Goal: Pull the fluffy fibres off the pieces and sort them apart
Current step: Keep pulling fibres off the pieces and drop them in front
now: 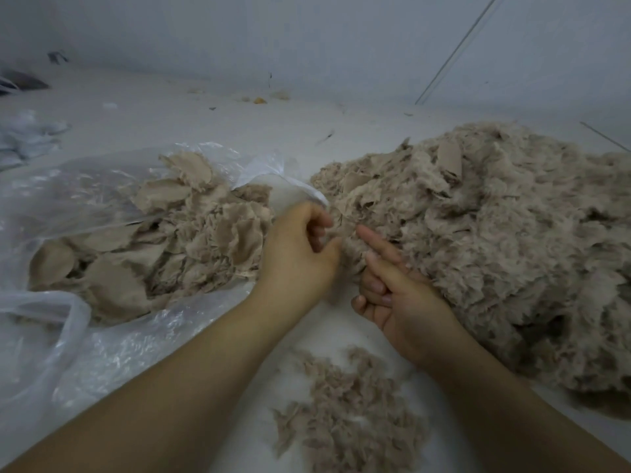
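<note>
I see two bare forearms coming in from the bottom of the frame, no sleeves, no gloves. Left hand (300,257) sits mid-frame, right hand (399,295) just right of it. No rings, watch or bands visible on either wrist. Fingernails short, unpainted on the right.

Left hand (300,254) blurred; its fingers (319,221) perhaps pinch fluff.

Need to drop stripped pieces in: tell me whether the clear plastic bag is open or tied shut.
Open. The clear plastic bag lies on its side, mouth gaping toward the hands, stripped pieces spilling from it.
</note>
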`<state>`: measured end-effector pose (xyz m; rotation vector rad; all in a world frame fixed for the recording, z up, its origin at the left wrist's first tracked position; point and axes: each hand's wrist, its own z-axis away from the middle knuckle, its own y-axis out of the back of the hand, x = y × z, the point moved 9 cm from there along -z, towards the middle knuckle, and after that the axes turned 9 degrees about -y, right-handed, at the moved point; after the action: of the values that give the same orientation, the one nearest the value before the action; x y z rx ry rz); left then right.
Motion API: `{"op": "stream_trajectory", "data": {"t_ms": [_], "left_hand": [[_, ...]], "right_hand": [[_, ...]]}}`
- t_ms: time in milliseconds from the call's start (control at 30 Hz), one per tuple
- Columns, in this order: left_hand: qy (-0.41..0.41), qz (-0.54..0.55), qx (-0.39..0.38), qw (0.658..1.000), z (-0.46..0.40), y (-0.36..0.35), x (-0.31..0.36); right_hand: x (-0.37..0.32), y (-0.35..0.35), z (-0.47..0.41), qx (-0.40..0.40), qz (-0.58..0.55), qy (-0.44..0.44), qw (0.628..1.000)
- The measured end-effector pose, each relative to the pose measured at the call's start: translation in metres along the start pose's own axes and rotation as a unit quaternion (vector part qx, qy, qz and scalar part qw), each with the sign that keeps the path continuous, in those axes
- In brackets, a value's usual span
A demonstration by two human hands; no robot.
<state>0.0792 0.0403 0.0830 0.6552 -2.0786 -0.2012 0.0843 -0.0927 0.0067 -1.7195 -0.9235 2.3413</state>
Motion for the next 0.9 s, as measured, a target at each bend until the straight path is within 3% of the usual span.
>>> {"op": "stream_trajectory", "data": {"t_ms": [167,267,333,600,900], "left_hand": [[0.035,-0.044,-0.064,0.996,-0.037,-0.025,-0.002],[0.017,-0.036,-0.037,0.999,-0.044,-0.024,0.002],[0.026,-0.023,-0.017,0.999,-0.039,-0.019,-0.006],[0.017,-0.045,-0.074,0.996,0.013,-0.004,-0.022],[-0.099,-0.116,-0.106,0.983,0.02,-0.011,0.007]], "right_hand": [[-0.002,-0.001,-0.001,0.014,0.016,0.008,1.0],[-0.002,-0.001,0.0,0.023,0.013,0.007,1.0],[-0.002,0.0,0.001,0.03,0.01,0.008,0.999],[-0.001,0.003,0.0,0.048,-0.001,0.0,0.999],[-0.004,-0.003,0.002,0.006,0.017,0.014,1.0]]}}
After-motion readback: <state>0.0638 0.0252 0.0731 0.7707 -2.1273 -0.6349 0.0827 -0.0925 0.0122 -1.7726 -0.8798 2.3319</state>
